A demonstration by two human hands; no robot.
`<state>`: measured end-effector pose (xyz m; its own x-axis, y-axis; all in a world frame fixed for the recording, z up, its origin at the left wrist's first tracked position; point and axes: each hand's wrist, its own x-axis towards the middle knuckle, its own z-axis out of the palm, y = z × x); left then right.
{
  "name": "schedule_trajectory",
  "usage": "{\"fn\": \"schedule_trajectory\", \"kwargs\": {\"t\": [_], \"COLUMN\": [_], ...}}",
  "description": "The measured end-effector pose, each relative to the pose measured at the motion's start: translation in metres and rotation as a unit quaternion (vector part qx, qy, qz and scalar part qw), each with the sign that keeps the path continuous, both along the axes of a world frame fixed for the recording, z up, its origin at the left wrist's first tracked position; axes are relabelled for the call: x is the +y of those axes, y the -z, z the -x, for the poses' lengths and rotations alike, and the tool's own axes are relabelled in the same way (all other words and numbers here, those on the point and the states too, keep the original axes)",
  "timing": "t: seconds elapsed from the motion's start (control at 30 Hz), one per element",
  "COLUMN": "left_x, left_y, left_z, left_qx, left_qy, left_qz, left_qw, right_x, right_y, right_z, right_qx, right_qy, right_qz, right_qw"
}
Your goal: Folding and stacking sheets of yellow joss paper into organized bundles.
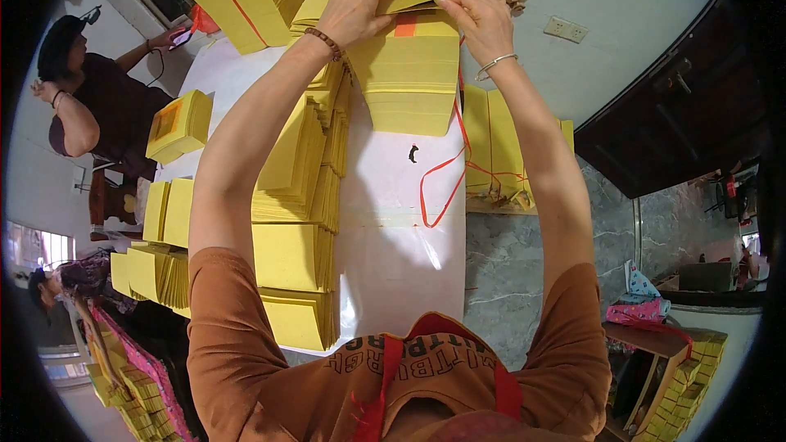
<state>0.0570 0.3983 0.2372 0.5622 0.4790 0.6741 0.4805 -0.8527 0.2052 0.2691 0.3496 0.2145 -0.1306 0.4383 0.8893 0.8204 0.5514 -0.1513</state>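
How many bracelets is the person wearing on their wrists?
2. A brown beaded bracelet sits on the left wrist, and a thin silver bangle on the right wrist. Both hands rest on the yellow paper stack; the sleeves could hide others.

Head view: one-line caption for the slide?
Both hands, left hand and right hand, rest on a tall stack of yellow paper with red string on a white table, more stacks alongside.

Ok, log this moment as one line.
left hand: on top sheets of yellow paper stack | right hand: at stack's top edge | red string: loose on white table
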Motion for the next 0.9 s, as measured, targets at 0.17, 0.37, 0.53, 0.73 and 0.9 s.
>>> {"fn": "schedule_trajectory", "kwargs": {"t": [0.17, 0.37, 0.53, 0.73, 0.9], "left_x": [0.005, 0.01, -0.044, -0.181, -0.307], "left_y": [-0.005, -0.061, -0.151, -0.173, -0.075], "left_z": [0.003, 0.006, -0.001, 0.023, 0.035], "left_qx": [0.05, 0.143, 0.167, 0.183, 0.199], "left_qy": [-0.051, -0.064, -0.055, 0.027, 0.037], "left_qz": [-0.065, -0.172, -0.129, -0.174, -0.267], "left_qw": [0.995, 0.973, 0.976, 0.967, 0.942], "right_x": [-0.008, -0.012, -0.021, -0.128, -0.246], "right_y": [0.003, 0.03, 0.019, -0.015, 0.004], "right_z": [0.002, 0.004, 0.0, 0.017, 0.02], "right_qx": [0.1, 0.016, -0.004, 0.492, 0.567], "right_qy": [-0.007, 0.012, 0.028, -0.399, -0.479], "right_qz": [0.024, 0.068, 0.122, 0.4, 0.424], "right_qw": [0.995, 0.997, 0.992, 0.662, 0.519]}}
